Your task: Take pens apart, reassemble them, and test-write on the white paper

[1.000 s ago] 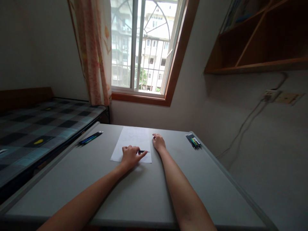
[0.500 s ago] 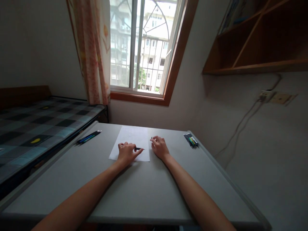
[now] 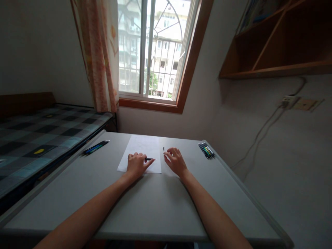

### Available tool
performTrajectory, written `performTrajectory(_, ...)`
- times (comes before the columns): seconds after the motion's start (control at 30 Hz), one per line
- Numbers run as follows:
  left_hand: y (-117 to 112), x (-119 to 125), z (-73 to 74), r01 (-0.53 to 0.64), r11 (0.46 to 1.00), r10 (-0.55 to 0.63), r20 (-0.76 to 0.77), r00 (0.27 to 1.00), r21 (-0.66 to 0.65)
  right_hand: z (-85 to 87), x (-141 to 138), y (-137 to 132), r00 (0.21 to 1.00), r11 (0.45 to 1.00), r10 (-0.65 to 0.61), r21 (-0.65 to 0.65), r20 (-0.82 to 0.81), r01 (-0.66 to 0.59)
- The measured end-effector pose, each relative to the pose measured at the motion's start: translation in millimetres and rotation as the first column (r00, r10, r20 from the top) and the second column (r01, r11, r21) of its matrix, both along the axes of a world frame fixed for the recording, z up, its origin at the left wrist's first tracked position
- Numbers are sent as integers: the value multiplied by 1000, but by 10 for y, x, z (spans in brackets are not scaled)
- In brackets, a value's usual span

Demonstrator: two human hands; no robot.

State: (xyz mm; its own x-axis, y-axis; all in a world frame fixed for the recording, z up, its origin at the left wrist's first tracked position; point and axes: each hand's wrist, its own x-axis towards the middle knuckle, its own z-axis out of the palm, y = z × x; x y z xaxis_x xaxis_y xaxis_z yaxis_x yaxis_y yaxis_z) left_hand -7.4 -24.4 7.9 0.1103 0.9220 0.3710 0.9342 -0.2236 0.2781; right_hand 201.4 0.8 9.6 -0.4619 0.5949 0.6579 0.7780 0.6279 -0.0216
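My left hand (image 3: 137,164) rests over the white sheet of paper (image 3: 147,143), closed on a dark pen (image 3: 149,159) whose tip points right. To the right of the paper, my right hand (image 3: 176,161) hovers low over the table with its fingers curved and apart, holding nothing. Just beyond its fingertips, a small dark piece, perhaps a pen cap, (image 3: 163,148) stands on the table beside the paper's right edge. Faint marks show on the upper part of the sheet.
Several pens (image 3: 96,147) lie in a bunch at the table's left edge. A row of pens (image 3: 206,150) lies near the right edge. A bed (image 3: 57,131) stands left of the grey table (image 3: 155,207); a wooden shelf (image 3: 269,73) hangs on the right wall above a socket (image 3: 288,101).
My right hand has drawn back to the right, away from the small dark piece, which now stands free on the table. My left hand keeps its hold on the pen.
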Motion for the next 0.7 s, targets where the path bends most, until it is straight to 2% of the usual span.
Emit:
performTrajectory(0.17, -19, 49, -23, 19, 1000, -19, 18, 1000, 8, 5, -52, -76, 986, 988, 95, -110, -138, -111)
performTrajectory(0.33, -24, 63, -41, 45, 999, -45, 14, 999, 28, -26, -88, -104, 975, 967, 119, -200, -188, -156)
performTrajectory(0.7, -38, 56, -36, 71, 996, -72, 13, 997, 61, -126, -109, -51, 968, 957, 144, -220, -207, -189)
